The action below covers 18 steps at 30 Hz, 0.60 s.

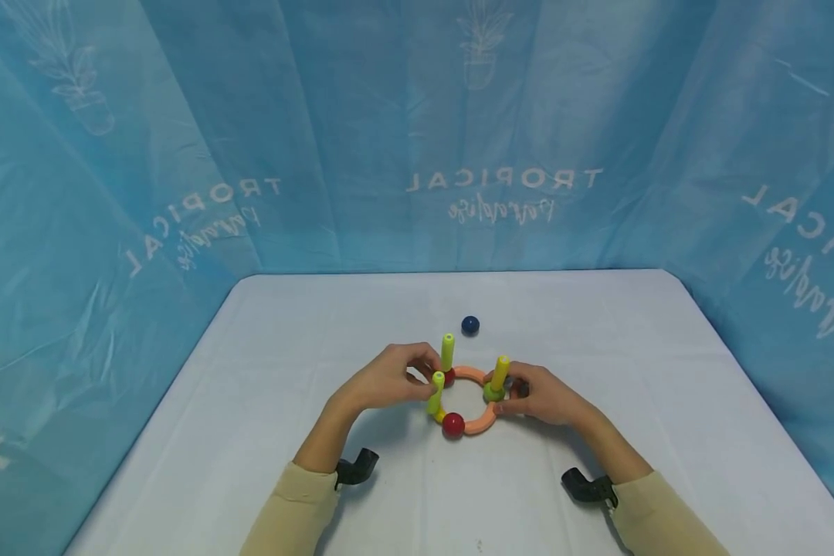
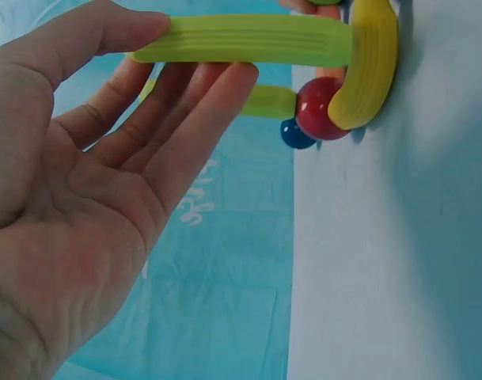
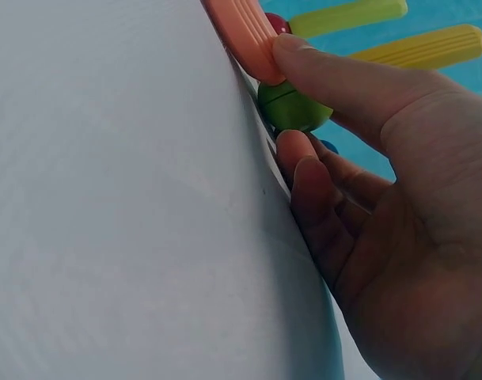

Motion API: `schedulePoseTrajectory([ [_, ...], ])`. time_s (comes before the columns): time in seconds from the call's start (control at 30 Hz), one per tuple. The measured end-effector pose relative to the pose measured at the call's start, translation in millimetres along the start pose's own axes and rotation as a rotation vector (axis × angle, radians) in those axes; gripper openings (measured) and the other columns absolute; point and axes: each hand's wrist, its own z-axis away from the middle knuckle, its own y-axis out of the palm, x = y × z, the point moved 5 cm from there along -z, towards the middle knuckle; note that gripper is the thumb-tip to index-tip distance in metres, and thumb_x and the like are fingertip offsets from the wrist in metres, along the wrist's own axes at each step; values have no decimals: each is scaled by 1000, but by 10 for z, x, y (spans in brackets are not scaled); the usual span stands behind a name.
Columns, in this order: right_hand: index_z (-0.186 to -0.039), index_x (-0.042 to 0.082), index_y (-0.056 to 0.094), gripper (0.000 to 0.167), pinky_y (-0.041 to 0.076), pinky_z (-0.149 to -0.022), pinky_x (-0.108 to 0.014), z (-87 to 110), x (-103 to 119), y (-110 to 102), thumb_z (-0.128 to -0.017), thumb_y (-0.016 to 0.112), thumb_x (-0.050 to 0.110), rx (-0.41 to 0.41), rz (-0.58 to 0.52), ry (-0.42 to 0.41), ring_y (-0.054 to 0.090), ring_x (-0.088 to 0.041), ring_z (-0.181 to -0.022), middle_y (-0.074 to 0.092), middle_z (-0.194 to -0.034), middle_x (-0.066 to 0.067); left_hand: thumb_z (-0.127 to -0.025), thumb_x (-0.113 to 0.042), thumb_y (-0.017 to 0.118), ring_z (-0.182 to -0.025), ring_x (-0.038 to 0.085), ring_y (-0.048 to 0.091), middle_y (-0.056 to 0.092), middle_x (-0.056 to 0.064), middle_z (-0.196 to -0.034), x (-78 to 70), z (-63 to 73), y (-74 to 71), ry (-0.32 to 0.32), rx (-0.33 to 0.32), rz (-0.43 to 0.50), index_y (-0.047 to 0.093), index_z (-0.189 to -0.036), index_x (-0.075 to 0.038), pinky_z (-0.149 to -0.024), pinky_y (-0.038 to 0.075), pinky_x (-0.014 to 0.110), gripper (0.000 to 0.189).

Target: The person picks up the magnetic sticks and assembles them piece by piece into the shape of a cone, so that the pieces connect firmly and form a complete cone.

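A ring of curved sticks and balls lies on the white table. My left hand (image 1: 396, 374) pinches an upright lime-green stick (image 2: 256, 41) between thumb and fingers; its lower end meets a yellow curved stick (image 2: 375, 71). My right hand (image 1: 545, 395) grips the ring's right side, thumb on the near orange curved stick (image 3: 244, 36), fingers around the green ball (image 3: 292, 109). From that ball rises a yellow stick (image 1: 500, 374). Another lime-green stick (image 1: 448, 352) stands on the back red ball (image 1: 449, 377). A second red ball (image 1: 453, 425) sits at the front, and a far orange curved stick (image 1: 469, 372) closes the back.
A loose dark blue ball (image 1: 469, 325) lies behind the ring. White cloth covers the table (image 1: 320, 324), and blue printed curtains (image 1: 361, 139) hang around its back and sides. Black wrist mounts (image 1: 357, 467) project from both sleeves.
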Motion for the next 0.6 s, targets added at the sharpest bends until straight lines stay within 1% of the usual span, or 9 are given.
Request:
schedulePoseTrajectory([
  [0.17, -120, 28, 64, 46, 46, -65, -31, -1, 10, 0, -78, 79, 39, 6, -11, -6, 54, -18, -75, 59, -91, 4, -83, -7, 69, -94, 14, 60, 64, -6, -98, -52, -5, 50, 15, 9, 12, 62, -101, -17, -78, 53, 27, 22],
  [0.37, -120, 28, 64, 46, 47, -65, -30, 0, 17, -13, -78, 79, 40, 0, -16, -11, 54, -18, -75, 60, -93, 6, -83, -6, 69, -95, 13, 60, 63, -5, -98, -91, -2, 69, 32, 4, 29, 61, -101, -18, -78, 53, 26, 23],
  [0.6, -116, 29, 63, 42, 47, -63, -30, 14, 29, -6, -78, 79, 40, 2, -33, -13, 54, -18, -73, 59, -86, 1, -83, -5, 70, -94, 12, 61, 63, -3, -96, -178, 10, 132, 74, 27, 59, 61, -101, -17, -76, 55, 27, 24],
])
